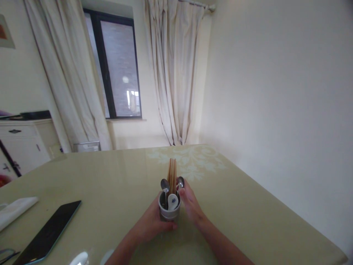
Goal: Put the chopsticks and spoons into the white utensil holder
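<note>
A grey cup [166, 214] stands near the middle of the table, with utensils upright in it. My left hand [152, 222] is wrapped round the cup's left side and front, the thumb across its lower front. Several wooden chopsticks [172, 173] rise from the back of the cup. In front of them is a white ceramic spoon [173, 201] with a small blue mark. One metal spoon [164, 184] leans at the cup's left. Another metal spoon [181, 182] is at the right rim, pinched by my right hand [190, 200]; some of its fingers are hidden behind the spoon.
A dark tablet-like slab [51, 230] lies on the table [116, 184] at the left, near a white object [18, 209]. Partly cut off at the lower left is what looks like a pair of glasses [8, 254]. A wall [275, 110] runs along the table's right edge.
</note>
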A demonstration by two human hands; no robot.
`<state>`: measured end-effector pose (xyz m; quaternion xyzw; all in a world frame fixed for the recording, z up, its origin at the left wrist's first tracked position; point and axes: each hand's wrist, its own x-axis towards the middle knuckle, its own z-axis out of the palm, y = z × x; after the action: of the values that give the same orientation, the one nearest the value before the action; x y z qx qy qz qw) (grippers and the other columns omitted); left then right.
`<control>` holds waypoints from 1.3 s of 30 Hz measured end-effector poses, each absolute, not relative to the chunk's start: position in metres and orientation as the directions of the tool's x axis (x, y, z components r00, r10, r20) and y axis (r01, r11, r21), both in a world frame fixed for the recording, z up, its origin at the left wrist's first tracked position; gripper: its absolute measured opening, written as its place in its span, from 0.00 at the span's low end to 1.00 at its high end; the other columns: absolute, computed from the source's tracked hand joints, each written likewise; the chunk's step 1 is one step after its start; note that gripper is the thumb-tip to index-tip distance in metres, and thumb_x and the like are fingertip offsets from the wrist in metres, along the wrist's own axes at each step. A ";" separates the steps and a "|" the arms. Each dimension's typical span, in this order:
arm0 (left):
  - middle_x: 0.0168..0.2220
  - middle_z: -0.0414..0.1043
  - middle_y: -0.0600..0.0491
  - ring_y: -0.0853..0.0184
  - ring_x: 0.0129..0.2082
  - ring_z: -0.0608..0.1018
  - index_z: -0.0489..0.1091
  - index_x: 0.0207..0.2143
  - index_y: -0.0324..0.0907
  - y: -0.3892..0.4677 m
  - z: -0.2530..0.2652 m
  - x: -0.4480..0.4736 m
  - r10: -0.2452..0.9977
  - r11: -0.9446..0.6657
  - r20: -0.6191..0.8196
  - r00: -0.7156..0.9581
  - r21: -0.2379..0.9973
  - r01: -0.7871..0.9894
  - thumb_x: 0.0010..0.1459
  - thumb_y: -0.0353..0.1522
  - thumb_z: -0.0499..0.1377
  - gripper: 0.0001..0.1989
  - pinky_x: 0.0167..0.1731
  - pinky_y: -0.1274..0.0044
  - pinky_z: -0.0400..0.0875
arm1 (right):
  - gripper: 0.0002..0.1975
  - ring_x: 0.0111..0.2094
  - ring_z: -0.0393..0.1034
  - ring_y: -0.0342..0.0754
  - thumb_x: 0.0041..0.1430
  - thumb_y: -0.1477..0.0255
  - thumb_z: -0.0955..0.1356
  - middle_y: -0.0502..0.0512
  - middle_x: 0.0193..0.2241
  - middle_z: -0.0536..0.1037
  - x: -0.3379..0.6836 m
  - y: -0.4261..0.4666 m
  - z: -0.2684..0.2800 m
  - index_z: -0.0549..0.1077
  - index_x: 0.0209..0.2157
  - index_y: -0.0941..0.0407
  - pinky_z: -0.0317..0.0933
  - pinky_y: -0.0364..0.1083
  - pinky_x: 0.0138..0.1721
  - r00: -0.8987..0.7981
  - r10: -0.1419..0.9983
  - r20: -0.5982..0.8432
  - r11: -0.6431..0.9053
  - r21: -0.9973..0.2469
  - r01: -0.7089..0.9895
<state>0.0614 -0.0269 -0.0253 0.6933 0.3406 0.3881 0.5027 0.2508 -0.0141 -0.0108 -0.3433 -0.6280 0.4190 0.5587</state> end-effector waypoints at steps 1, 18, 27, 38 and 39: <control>0.67 0.70 0.42 0.45 0.68 0.71 0.64 0.67 0.47 -0.027 -0.024 0.061 0.853 -0.266 0.198 0.483 0.961 0.077 0.45 0.34 0.79 0.49 0.70 0.54 0.61 | 0.39 0.47 0.75 0.57 0.63 0.34 0.62 0.60 0.46 0.79 0.252 -0.012 -0.008 0.73 0.57 0.53 0.69 0.52 0.48 -0.130 0.905 0.405 0.399 -0.914 -0.069; 0.72 0.62 0.40 0.40 0.73 0.62 0.57 0.74 0.49 -0.038 -0.020 0.072 0.798 -0.211 0.181 0.575 0.977 -0.015 0.40 0.35 0.82 0.62 0.74 0.52 0.49 | 0.24 0.25 0.55 0.42 0.57 0.51 0.77 0.44 0.21 0.64 0.249 -0.009 0.001 0.74 0.25 0.57 0.51 0.43 0.27 -0.036 0.958 0.285 0.276 -0.949 -0.152; 0.75 0.56 0.40 0.40 0.75 0.58 0.49 0.77 0.50 -0.033 -0.015 0.058 0.722 -0.164 0.169 0.671 0.984 -0.071 0.42 0.39 0.81 0.66 0.74 0.51 0.47 | 0.25 0.23 0.57 0.42 0.53 0.51 0.79 0.44 0.19 0.64 0.253 -0.010 0.005 0.74 0.23 0.57 0.52 0.43 0.27 -0.044 0.960 0.275 0.267 -0.954 -0.139; 0.69 0.69 0.46 0.50 0.72 0.65 0.71 0.65 0.49 -0.021 0.022 0.058 0.936 -0.121 0.141 0.321 0.989 -0.083 0.66 0.57 0.58 0.34 0.74 0.56 0.50 | 0.22 0.31 0.73 0.50 0.57 0.52 0.78 0.54 0.29 0.81 0.250 -0.016 0.002 0.82 0.35 0.59 0.67 0.47 0.37 -0.138 0.947 0.292 0.260 -0.943 -0.208; 0.68 0.71 0.47 0.50 0.72 0.65 0.74 0.62 0.49 -0.018 0.032 0.063 0.951 -0.146 0.148 0.270 0.989 -0.028 0.65 0.57 0.59 0.32 0.74 0.57 0.50 | 0.22 0.31 0.73 0.49 0.58 0.52 0.78 0.53 0.29 0.81 0.250 -0.016 0.001 0.82 0.36 0.58 0.67 0.47 0.37 -0.140 0.945 0.294 0.261 -0.942 -0.212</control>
<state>0.0632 -0.0179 0.0320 0.5977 0.3864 0.4647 0.5269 0.2497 -0.0156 0.0013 -0.3295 -0.5562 0.5107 0.5668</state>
